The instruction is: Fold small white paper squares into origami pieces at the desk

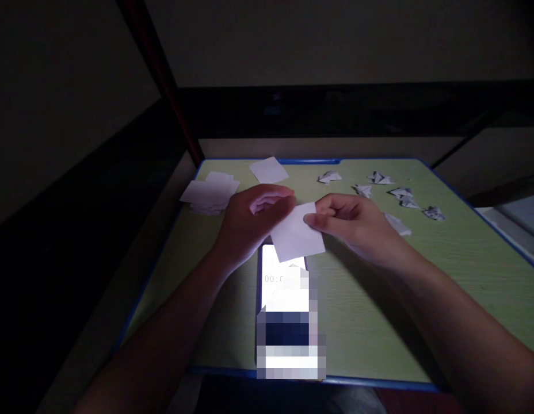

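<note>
A small square sheet of white paper (298,234) is held up in front of me, tilted, above the upper end of a lit phone. My right hand (355,225) pinches its upper right edge, the thumb lying on the face of the sheet. At the upper left edge my left hand (259,217) is closed, its fingers curled and its thumb against the paper. Part of the left fingers' contact is hidden. Below the sheet lies the phone (271,296), with timer digits partly visible and its lower part blurred.
A stack of white paper squares (209,192) lies at the table's back left, with a single sheet (269,169) near the back edge. Several folded paper pieces (400,192) are scattered back right. Another paper piece (397,224) lies behind my right hand. The green table (379,322) has a blue rim.
</note>
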Motion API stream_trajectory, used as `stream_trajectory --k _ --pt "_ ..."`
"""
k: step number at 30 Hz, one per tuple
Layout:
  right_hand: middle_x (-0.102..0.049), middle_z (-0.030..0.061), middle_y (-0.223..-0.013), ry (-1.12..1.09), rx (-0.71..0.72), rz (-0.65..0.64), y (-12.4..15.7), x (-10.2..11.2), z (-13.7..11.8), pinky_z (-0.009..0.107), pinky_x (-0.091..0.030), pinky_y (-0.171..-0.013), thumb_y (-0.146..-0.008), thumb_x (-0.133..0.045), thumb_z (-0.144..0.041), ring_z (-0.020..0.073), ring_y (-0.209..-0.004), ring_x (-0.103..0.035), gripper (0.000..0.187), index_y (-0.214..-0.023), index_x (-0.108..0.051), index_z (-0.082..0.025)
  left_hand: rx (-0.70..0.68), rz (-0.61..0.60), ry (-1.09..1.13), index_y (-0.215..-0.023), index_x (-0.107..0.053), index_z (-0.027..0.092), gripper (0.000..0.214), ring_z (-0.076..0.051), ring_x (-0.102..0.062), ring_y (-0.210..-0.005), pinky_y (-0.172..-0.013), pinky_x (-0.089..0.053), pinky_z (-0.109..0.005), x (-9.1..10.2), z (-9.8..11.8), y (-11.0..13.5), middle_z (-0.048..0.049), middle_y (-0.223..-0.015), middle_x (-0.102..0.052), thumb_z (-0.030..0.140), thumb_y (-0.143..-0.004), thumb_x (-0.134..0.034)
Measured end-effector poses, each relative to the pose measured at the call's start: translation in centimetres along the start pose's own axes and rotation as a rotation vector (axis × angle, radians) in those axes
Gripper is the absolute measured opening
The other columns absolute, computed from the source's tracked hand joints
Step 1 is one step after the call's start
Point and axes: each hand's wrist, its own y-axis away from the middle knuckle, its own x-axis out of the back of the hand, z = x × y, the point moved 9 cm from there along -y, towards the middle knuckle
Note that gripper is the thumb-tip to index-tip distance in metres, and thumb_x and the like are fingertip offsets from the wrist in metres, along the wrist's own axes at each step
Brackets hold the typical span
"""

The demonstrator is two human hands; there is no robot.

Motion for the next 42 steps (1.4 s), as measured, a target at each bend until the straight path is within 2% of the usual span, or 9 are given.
stream_trajectory --k 2,6,9,13,19,24,31,35,42 --pt "-0.066 -0.0010 -0.063 0.007 -0.021 -0.024 0.1 -0.4 0.2 0.024 -0.040 -0.050 -0.061 -0.086 -0.028 0.0098 -0.054 -0.056 0.022 -0.066 -0.067 -0.018 0.031 -0.038 -0.015 -0.076 -0.070 0.016 0.011 -0.013 -0.066 -0.071 -0.067 -0.053 -0.025 -0.8 -0.2 0.2 -0.0037 -0.077 -0.074 0.027 -0.075 -0.068" --pt "-0.063 -0.0010 -0.062 -0.018 0.024 0.020 0.0 0.2 0.1 0.023 -0.035 -0.048 -0.069 -0.080 -0.032 0.0089 -0.053 -0.052 0.020 -0.069 -0.067 -0.017 0.039 0.030 -0.002 -0.065 -0.065 0.017 0.010 -0.010 -0.059 -0.060 -0.060 -0.050 -0.023 -1.1 -0.5 0.4 0.0000 -0.064 -0.067 0.023 -0.072 -0.064" --pt "-0.060 -0.0018 -0.061 -0.010 0.084 0.048 -0.1 0.7 -0.2 0.024 -0.033 -0.051 -0.075 -0.075 -0.030 0.0082 -0.054 -0.050 0.017 -0.068 -0.066 -0.017 0.031 0.063 0.006 -0.064 -0.064 0.017 0.011 -0.010 -0.058 -0.060 -0.062 -0.050 -0.023 -1.0 -0.3 0.4 0.0005 -0.064 -0.066 0.023 -0.072 -0.065" --pt "-0.058 -0.0019 -0.062 0.044 0.083 0.021 0.0 0.2 -0.4 0.025 -0.031 -0.051 -0.077 -0.072 -0.030 0.0078 -0.055 -0.048 0.017 -0.070 -0.065 -0.016 -0.001 0.055 -0.016 -0.065 -0.064 0.017 0.009 -0.009 -0.058 -0.061 -0.063 -0.051 -0.022 -1.0 0.3 0.4 0.0004 -0.065 -0.067 0.021 -0.073 -0.064" --pt "-0.055 -0.0034 -0.059 0.103 0.095 0.027 0.3 -0.3 -0.6 0.023 -0.030 -0.047 -0.076 -0.071 -0.029 0.0068 -0.050 -0.044 0.016 -0.069 -0.064 -0.016 -0.045 0.079 -0.102 -0.070 -0.064 0.017 0.007 -0.010 -0.062 -0.064 -0.062 -0.051 -0.022 -0.8 0.5 0.7 -0.0009 -0.069 -0.069 0.021 -0.075 -0.062" --pt "-0.063 -0.0002 -0.064 0.091 0.069 -0.031 0.4 -1.0 -0.3 0.024 -0.037 -0.050 -0.071 -0.075 -0.026 0.0095 -0.055 -0.053 0.014 -0.070 -0.065 -0.015 -0.078 0.057 -0.172 -0.072 -0.066 0.017 0.006 -0.010 -0.061 -0.061 -0.058 -0.049 -0.021 -1.2 0.9 0.9 -0.0010 -0.067 -0.069 0.021 -0.075 -0.063" --pt "-0.060 -0.0002 -0.063 0.118 0.090 -0.010 0.5 -0.9 -0.7 0.025 -0.036 -0.052 -0.073 -0.070 -0.028 0.0099 -0.055 -0.052 0.015 -0.068 -0.064 -0.016 -0.049 0.079 -0.067 -0.064 -0.062 0.017 0.011 -0.010 -0.057 -0.059 -0.057 -0.047 -0.022 -0.6 0.6 0.6 0.0006 -0.062 -0.065 0.023 -0.073 -0.062" --pt "-0.056 -0.0023 -0.061 0.114 0.099 0.001 0.5 -1.0 -0.7 0.024 -0.033 -0.052 -0.071 -0.069 -0.024 0.0088 -0.054 -0.048 0.011 -0.068 -0.061 -0.016 -0.032 0.033 -0.067 -0.066 -0.061 0.017 0.009 -0.010 -0.057 -0.060 -0.056 -0.046 -0.022 -1.1 0.3 0.7 0.0003 -0.062 -0.064 0.023 -0.072 -0.062" --pt "-0.054 -0.0034 -0.060 0.105 0.130 0.019 0.7 -1.0 -1.1 0.024 -0.032 -0.051 -0.069 -0.067 -0.021 0.0088 -0.055 -0.046 0.008 -0.069 -0.059 -0.017 -0.011 0.034 -0.072 -0.065 -0.061 0.018 0.007 -0.010 -0.057 -0.060 -0.056 -0.046 -0.022 -1.5 0.2 0.7 0.0006 -0.062 -0.064 0.022 -0.071 -0.062"
